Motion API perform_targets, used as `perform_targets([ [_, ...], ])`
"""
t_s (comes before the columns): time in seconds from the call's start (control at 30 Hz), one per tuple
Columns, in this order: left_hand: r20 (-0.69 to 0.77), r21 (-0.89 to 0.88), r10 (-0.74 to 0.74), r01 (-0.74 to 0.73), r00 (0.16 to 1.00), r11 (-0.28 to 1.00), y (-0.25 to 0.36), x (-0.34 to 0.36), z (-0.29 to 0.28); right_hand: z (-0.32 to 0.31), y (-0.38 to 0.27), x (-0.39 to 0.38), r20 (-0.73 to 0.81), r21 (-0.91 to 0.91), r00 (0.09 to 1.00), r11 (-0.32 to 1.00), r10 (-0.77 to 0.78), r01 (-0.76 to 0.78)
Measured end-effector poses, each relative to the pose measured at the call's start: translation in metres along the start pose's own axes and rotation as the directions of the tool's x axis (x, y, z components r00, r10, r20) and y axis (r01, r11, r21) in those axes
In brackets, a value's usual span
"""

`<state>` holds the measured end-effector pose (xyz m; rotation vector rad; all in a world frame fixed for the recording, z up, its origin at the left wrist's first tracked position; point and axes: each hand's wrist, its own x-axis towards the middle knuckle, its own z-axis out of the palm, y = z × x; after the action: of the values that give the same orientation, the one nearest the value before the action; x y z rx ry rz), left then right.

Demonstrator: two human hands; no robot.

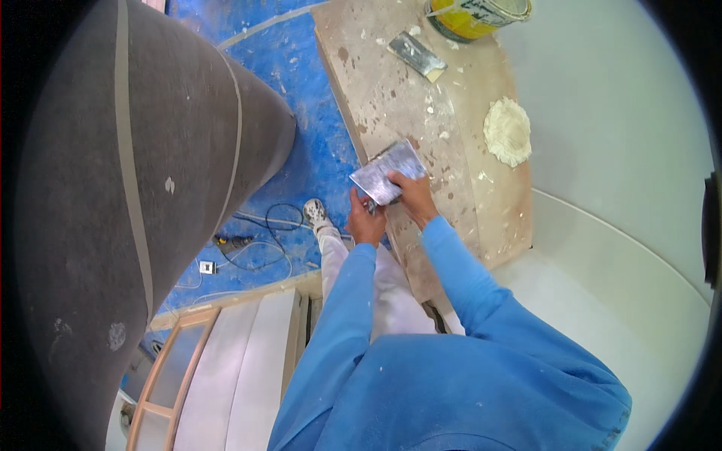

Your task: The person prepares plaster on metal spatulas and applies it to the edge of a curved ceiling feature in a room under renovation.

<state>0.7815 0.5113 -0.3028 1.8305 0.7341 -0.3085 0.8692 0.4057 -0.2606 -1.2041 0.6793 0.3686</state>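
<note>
In front of me, over the edge of the spattered board, I hold a rectangular metal plastering trowel (pixel 383 175) at a tilt. My right hand (pixel 415 197) is closed on its right side, with the thumb laid on the shiny face. Just below the trowel's lower corner, my left hand (pixel 366 219) is closed with the fingers bent. A small dark and shiny bit shows at these fingers, too small to name. The trowel's underside and any handle are hidden.
The spattered board (pixel 459 218) bears a pale mound of filler (pixel 508 132), a second flat blade (pixel 418 56) and a yellow-green bucket (pixel 479 16). Left stands a large dark column (pixel 188 113). Cables (pixel 272 225) and a power tool (pixel 233 242) lie on the blue floor covering. A white curved wall (pixel 624 113) bounds the right.
</note>
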Motion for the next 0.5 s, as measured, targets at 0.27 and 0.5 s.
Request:
perform_targets([
  [0.27, -0.040, 0.040, 0.038, -0.037, 0.998, 0.999, 0.032, 0.016, -0.004, -0.044, -0.063, -0.029, 0.169, 0.204, 0.985, 0.979, -0.021, -0.014],
  [0.5, -0.032, -0.078, 0.100, -0.102, 0.994, 0.992, 0.046, 0.022, -0.017, -0.034, -0.067, -0.032, 0.109, 0.111, 0.994, 0.993, 0.017, -0.029],
])
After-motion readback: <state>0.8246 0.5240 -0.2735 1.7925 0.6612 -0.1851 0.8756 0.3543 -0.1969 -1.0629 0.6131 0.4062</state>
